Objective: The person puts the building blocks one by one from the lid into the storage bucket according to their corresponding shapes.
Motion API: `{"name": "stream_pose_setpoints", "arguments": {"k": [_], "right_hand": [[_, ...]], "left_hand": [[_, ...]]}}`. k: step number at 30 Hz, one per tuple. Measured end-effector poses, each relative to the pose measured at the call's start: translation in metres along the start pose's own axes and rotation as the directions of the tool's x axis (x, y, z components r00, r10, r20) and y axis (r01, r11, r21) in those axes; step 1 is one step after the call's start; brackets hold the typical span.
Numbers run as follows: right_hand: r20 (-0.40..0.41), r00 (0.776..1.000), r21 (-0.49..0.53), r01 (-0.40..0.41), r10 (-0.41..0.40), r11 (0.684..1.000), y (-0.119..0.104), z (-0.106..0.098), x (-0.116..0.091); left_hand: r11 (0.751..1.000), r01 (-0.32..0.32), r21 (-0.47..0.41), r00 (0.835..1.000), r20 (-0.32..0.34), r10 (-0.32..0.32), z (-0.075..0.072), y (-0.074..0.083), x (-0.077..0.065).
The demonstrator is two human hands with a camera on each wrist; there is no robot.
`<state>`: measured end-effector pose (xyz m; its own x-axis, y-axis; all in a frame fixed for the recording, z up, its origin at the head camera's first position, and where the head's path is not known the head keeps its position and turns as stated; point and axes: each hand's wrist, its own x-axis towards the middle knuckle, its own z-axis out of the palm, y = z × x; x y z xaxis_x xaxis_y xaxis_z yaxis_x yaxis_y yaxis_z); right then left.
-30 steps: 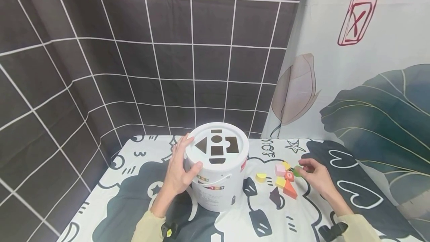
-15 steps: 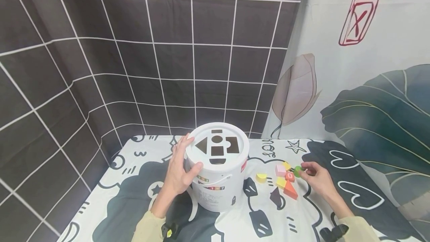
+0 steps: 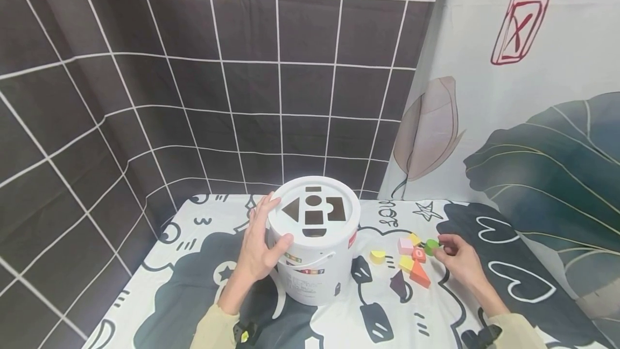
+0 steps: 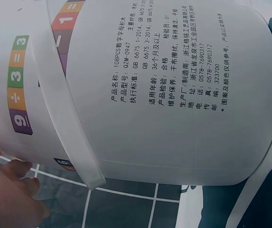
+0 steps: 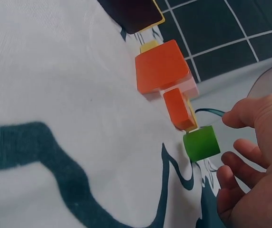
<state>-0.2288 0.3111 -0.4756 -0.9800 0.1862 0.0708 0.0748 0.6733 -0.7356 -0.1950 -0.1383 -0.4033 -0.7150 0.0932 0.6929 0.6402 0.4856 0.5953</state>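
Observation:
A white lidded bucket [image 3: 312, 263] stands upright on the cloth, shaped holes in its lid. My left hand [image 3: 256, 252] rests against its left side, fingers along the rim and thumb spread over the front edge. In the left wrist view, the bucket's printed wall [image 4: 174, 137] and white handle [image 4: 69, 114] fill most of the picture. My right hand [image 3: 462, 263] hovers beside a green rounded block [image 5: 202, 144], thumb and fingers parted around a gap. Close to that block lie a small red block [image 3: 418, 255], an orange wedge [image 3: 419, 275], a pink block [image 3: 406, 246] and yellow ones.
A yellow half-round block [image 3: 378, 257] lies between bucket and pile. Nearer me is a dark purple block [image 3: 399, 283]. The patterned black-and-white cloth [image 3: 349, 333] covers the table. Behind it hang a dark gridded curtain [image 3: 247, 90] and a pale leaf-print one [image 3: 484, 123].
My right hand has drawn slightly back to the right, so more of the green block shows. The left hand stays on the bucket.

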Motion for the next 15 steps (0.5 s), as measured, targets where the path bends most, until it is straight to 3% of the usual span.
{"name": "stream_pose_setpoints", "arguments": {"k": [15], "right_hand": [[-0.005, 1.0, -0.023, -0.031, 0.031, 0.999, 0.011, 0.006, 0.004]], "left_hand": [[1.0, -0.007, 0.004, 1.0, -0.004, 0.007, 0.0, 0.0, 0.0]]}}
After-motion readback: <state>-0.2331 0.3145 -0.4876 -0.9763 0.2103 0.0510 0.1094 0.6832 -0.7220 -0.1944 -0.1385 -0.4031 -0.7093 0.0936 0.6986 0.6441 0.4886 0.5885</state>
